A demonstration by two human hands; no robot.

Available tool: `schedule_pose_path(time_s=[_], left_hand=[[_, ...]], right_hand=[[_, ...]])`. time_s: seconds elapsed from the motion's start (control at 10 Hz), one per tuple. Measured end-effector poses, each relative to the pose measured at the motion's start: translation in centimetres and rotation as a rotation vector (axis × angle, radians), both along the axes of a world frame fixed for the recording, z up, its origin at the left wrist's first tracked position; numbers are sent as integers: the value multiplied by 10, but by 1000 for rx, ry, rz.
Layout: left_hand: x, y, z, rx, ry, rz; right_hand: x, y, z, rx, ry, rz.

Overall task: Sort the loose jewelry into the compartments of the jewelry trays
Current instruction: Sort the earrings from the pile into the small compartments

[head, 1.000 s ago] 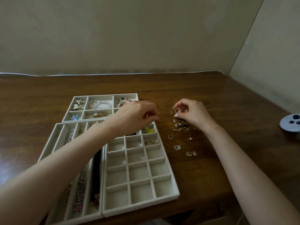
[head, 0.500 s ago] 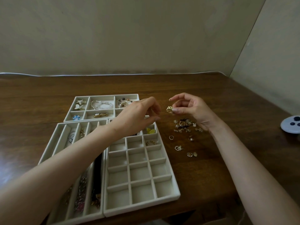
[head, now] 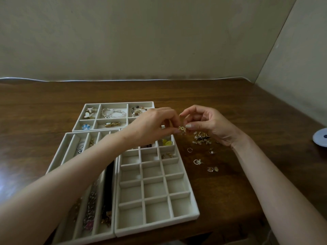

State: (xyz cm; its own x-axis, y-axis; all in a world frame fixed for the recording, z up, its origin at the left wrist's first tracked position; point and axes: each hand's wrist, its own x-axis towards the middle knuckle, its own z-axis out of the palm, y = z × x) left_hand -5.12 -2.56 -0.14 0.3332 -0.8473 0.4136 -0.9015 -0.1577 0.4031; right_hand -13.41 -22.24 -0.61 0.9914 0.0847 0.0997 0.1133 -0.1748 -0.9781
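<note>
surface [head: 230, 96]: unchanged. Trays sit left of centre, loose items centre-right.
grid tray [head: 159, 226]: lower centre, same spot. Most cells bare, nothing added in the last second.
left grip [head: 152, 126]: has come across from over the tray's top row and now pinches the gold cluster [head: 182, 129] from its left.
right grip [head: 210, 124]: was down in the loose pile [head: 201, 137] a second ago. Now raised just above it, pinching the same cluster from the right.
gold cluster: mid-frame, off the surface, just past the tray's upper right corner.
meaning: likely a handover or pulling a pair apart before dropping it in a cell. Plenty left to sort.
hidden: my left forearm covers the tray's top-left cells and part of the slot tray [head: 57, 153]. The white round object [head: 321, 137] is cut by the right edge. The cluster is too small to tell its type, or whether it's one piece or two.
</note>
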Motion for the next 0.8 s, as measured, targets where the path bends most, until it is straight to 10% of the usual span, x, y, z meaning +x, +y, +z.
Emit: schedule_pose_path(time_s=[0.4,0.8], left_hand=[[-5,11,13,423,9,-112],[0,9,10,291,48,-96]], right_hand=[[6,-15,-6,40,4,-373],[6,-18,-7,41,26,-456]])
